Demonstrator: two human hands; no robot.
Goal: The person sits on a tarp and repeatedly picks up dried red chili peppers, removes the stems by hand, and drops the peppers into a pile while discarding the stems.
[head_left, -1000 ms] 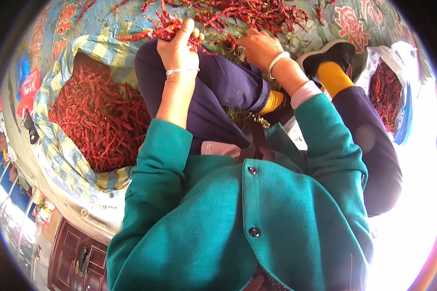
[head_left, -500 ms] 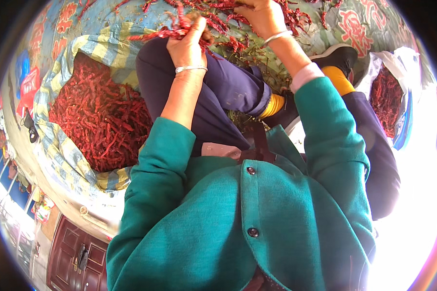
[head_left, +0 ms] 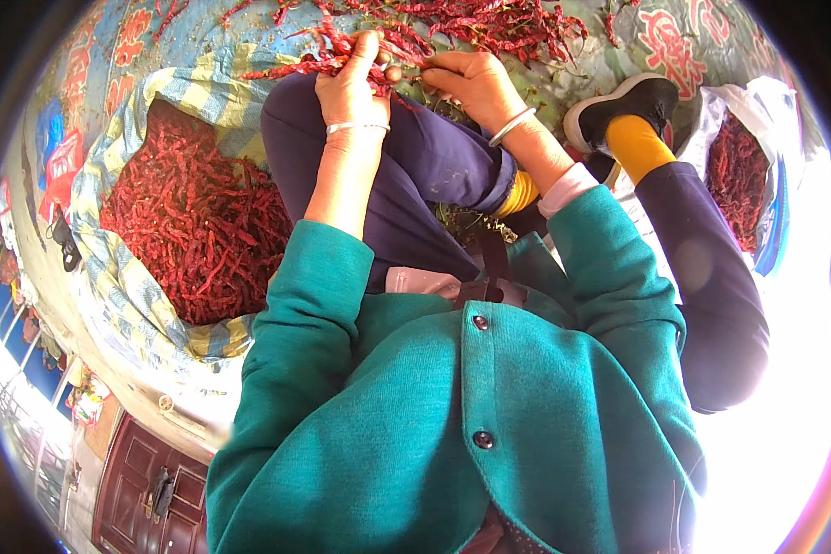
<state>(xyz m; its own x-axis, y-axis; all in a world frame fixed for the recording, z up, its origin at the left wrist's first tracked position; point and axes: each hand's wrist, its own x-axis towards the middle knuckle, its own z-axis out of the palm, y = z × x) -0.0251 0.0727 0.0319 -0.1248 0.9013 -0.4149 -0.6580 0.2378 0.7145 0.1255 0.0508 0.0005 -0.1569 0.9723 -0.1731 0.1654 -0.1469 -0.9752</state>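
My left hand [head_left: 353, 90] is closed round a bunch of dried red chillies [head_left: 291, 68], whose ends stick out past the thumb to the left and upward. Close beside it, my right hand [head_left: 475, 85] pinches with thumb and fingers at the right end of the same bunch; a red chilli seems to run between the two hands. Both hands are above my bent left knee. Just beyond them, a loose heap of red chillies [head_left: 526, 30] lies on the printed ground sheet [head_left: 609, 65].
At my left a yellow-and-blue checked sack [head_left: 208, 88] lies open, filled with red chillies [head_left: 203, 222]. A white sack [head_left: 776, 111] with darker chillies [head_left: 737, 185] stands at the right. My shoe [head_left: 632, 106] rests near it. A brown door [head_left: 143, 480] shows at the lower left.
My right hand has come back from the heap toward my left hand and now meets the bunch there. My right foot has shifted slightly. The left hand keeps its hold.
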